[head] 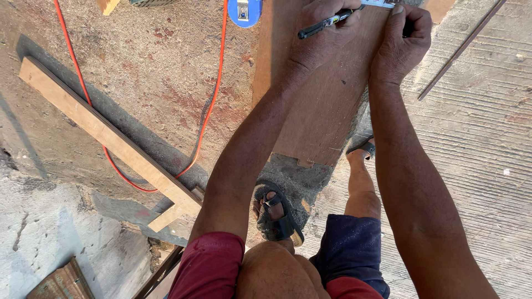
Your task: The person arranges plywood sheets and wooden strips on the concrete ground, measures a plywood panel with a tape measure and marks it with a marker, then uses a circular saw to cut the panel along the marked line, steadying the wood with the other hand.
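Both our hands work at the far end of a brown board.

Our left hand (324, 30) grips a black pen (327, 22); our right hand (402, 39), fingers curled shut, presses the board (321, 111) beneath it, beside a metal ruler (379, 3). Left of the left hand lies a blue tape measure (244, 11).

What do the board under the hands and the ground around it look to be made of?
The board looks like thin plywood or hardboard: flat, reddish-brown, matte, with a notched edge. The ground looks like rough concrete: grey, gritty, with brushed lines on the right and red stains on the left.
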Action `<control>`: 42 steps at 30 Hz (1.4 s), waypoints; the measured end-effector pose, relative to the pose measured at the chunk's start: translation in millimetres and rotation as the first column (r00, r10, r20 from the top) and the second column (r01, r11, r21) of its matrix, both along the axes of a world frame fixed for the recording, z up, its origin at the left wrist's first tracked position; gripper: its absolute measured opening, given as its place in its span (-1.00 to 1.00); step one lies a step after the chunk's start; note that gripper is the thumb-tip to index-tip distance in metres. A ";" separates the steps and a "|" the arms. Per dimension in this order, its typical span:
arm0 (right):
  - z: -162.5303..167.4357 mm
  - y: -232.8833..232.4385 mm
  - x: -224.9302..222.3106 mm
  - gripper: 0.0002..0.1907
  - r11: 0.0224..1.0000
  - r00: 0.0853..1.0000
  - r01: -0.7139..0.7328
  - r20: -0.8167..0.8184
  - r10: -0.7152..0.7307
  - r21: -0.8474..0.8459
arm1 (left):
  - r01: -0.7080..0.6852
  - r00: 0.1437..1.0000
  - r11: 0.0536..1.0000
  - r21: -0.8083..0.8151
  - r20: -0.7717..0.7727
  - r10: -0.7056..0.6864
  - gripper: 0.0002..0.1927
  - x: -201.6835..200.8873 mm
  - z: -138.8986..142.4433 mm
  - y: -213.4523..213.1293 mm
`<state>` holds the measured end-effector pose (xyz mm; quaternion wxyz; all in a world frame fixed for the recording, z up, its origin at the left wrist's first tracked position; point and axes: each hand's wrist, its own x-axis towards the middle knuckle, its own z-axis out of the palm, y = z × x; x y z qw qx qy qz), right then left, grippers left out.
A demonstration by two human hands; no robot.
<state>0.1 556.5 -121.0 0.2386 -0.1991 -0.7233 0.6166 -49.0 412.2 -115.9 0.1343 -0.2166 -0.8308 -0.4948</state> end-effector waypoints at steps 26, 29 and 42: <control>5.7 -0.4 0.2 -0.89 0.999 0.998 0.012 0.061 -0.015 0.052 | -0.001 1.000 0.999 -0.047 0.032 0.002 -0.79 -0.8 -9.2 2.5; 5.6 -0.7 -0.5 -0.89 0.999 0.997 0.021 0.074 -0.024 0.035 | 0.004 1.000 0.999 -0.037 0.029 -0.003 -0.79 -0.6 -8.1 2.3; 5.7 -0.3 -1.2 -0.86 0.999 0.998 0.016 0.053 -0.018 0.047 | 0.016 1.000 1.000 -0.025 -0.004 -0.016 -0.78 -2.9 -10.6 3.2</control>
